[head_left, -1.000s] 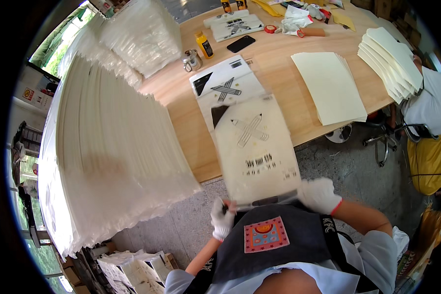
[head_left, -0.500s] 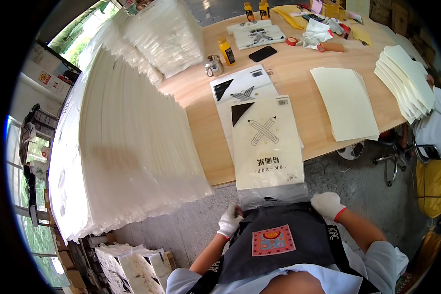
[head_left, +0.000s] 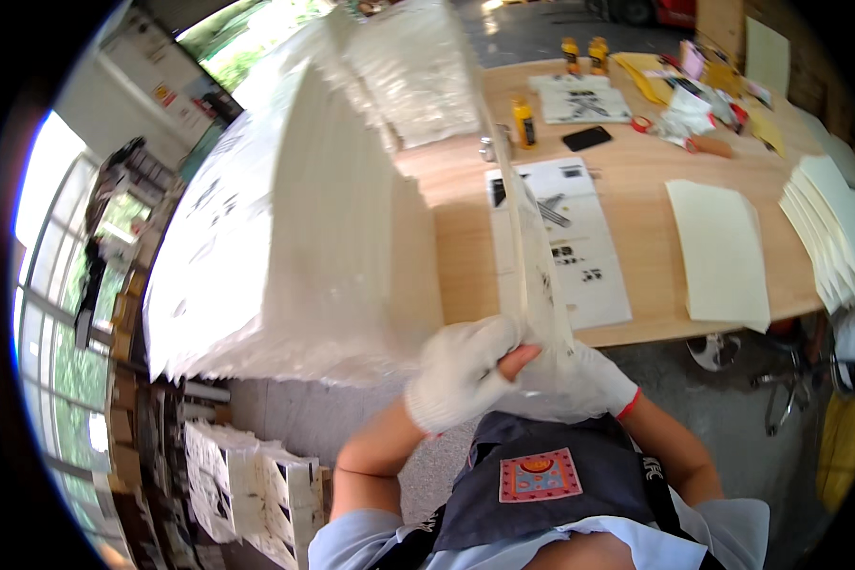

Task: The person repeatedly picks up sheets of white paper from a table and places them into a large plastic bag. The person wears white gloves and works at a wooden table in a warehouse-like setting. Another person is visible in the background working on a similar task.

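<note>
A plastic-wrapped pack of drawing paper stands nearly upright on its long edge in front of me, so mostly its thin side shows. My left hand, in a white glove with a bare thumb, is closed on the pack's lower near end. On the other side, my gloved right hand grips the loose clear plastic end of the same pack; its fingers are partly hidden. Beneath and beyond, another printed paper pack lies flat on the table. To the left rises a tall row of wrapped paper packs.
On the wooden table are a stack of cream sheets, fanned sheets, a black phone, yellow bottles and a red tape roll. Wrapped stacks stand on the floor at lower left.
The pack that lay flat at the table edge is now tipped up on its edge. Both hands have come up from beside my apron onto it. The view has shifted.
</note>
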`<action>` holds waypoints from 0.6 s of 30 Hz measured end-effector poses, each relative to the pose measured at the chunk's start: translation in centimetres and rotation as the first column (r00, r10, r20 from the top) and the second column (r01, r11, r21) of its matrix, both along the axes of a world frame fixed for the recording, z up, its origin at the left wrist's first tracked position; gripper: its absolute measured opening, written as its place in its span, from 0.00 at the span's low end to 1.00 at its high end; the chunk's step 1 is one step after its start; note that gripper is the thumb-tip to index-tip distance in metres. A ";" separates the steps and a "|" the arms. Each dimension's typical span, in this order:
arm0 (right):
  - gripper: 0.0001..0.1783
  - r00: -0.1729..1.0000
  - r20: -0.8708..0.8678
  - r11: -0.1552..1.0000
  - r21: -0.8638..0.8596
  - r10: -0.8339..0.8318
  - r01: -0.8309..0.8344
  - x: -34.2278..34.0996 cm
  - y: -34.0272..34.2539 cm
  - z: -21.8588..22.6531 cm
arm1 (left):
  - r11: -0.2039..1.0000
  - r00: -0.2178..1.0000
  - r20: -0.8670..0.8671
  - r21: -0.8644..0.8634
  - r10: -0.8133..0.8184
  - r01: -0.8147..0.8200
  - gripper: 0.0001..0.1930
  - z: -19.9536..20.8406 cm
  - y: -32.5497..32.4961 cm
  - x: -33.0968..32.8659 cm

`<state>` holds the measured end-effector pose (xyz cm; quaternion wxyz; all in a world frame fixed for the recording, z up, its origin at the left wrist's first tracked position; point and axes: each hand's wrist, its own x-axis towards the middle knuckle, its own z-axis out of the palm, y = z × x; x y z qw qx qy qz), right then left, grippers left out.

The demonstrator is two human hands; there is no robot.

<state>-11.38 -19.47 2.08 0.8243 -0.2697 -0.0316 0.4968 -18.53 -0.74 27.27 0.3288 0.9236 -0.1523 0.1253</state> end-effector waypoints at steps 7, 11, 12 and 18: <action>0.22 0.709 0.691 0.980 0.200 -0.142 0.001 7.0 10.4 21.9 | 0.712 0.266 0.776 -0.308 0.572 -0.631 0.19 11.3 9.6 -9.3; 0.22 0.596 0.801 0.997 0.013 -0.056 0.077 9.6 18.4 31.6 | 0.563 0.197 0.591 -0.537 0.783 -0.628 0.14 17.7 17.4 -8.7; 0.23 0.501 0.866 0.994 -0.051 -0.004 0.096 9.4 19.4 33.3 | 0.581 0.228 0.565 -0.587 0.793 -0.564 0.13 18.1 19.7 -9.1; 0.32 0.039 0.971 0.933 -0.237 0.236 0.270 6.2 19.2 36.1 | 0.420 0.339 0.350 -0.189 0.873 -0.887 0.13 10.7 27.5 -11.8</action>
